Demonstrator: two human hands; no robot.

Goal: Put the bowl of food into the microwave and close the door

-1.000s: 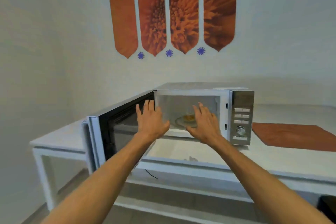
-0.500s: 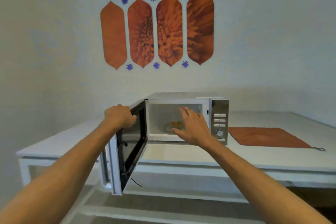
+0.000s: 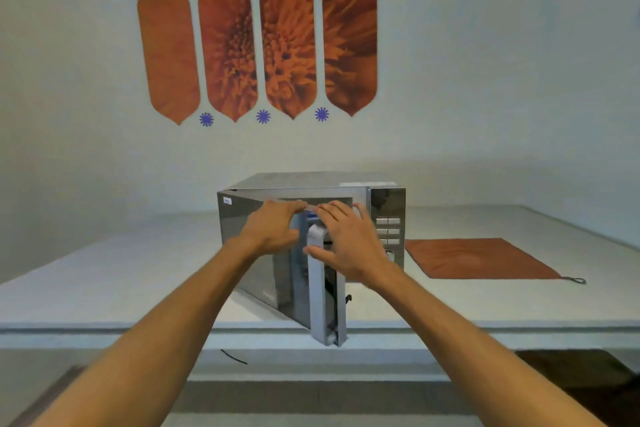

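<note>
A silver microwave (image 3: 313, 181) stands on the white counter (image 3: 104, 281). Its mirrored door (image 3: 258, 274) is swung partway toward the cavity, with its white handle edge (image 3: 318, 291) facing me. My left hand (image 3: 273, 229) rests on the door's outer face, its fingers curled over the top edge. My right hand (image 3: 346, 243) is spread just right of the handle edge, thumb touching it, and holds nothing. The door and my hands hide the cavity and the bowl. The control panel (image 3: 388, 229) shows at the right.
An orange cloth mat (image 3: 478, 258) with a small loop lies on the counter right of the microwave. The wall behind carries orange flower panels (image 3: 256, 45). A dark cable (image 3: 233, 356) hangs below the counter's front edge.
My left hand has swung the door from wide open to partly shut. My right hand has come out of the cavity, where the bowl stood, to the door's handle edge.
</note>
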